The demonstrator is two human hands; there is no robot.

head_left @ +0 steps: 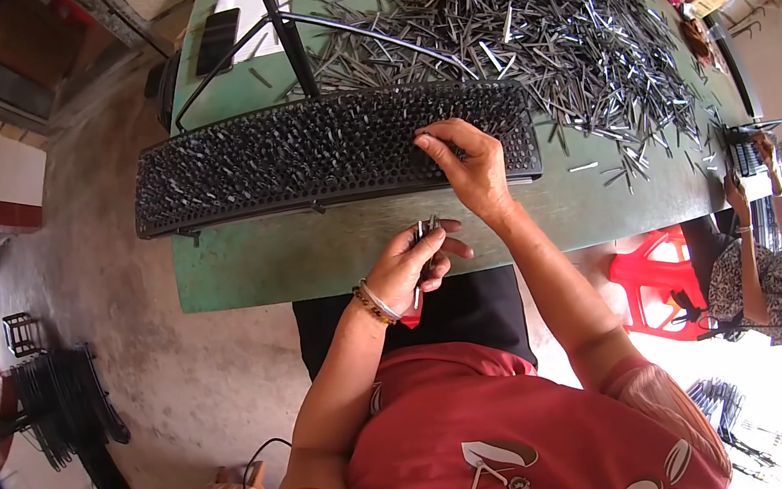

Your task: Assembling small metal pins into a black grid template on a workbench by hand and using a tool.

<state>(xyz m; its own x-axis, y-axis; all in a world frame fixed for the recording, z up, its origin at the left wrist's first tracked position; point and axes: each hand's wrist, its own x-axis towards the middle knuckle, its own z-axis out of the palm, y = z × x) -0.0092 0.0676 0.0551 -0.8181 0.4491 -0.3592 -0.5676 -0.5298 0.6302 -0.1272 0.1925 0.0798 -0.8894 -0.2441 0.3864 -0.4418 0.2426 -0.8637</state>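
Observation:
A long, slightly curved black rack full of small holes stands on the green table, propped on a black metal frame. Thin dark strips poke out of many of its holes; the lower rows and the right end show more bare holes. My right hand is at the rack's right part, its thumb and fingers pinched at the surface; what they pinch is too small to make out. Below the rack, over the table's near edge, my left hand is closed around a few thin dark metal strips.
A big heap of loose dark strips covers the table's far right. A phone and paper lie at the far left of the table. To the right are a red plastic stool and another person working at a similar rack.

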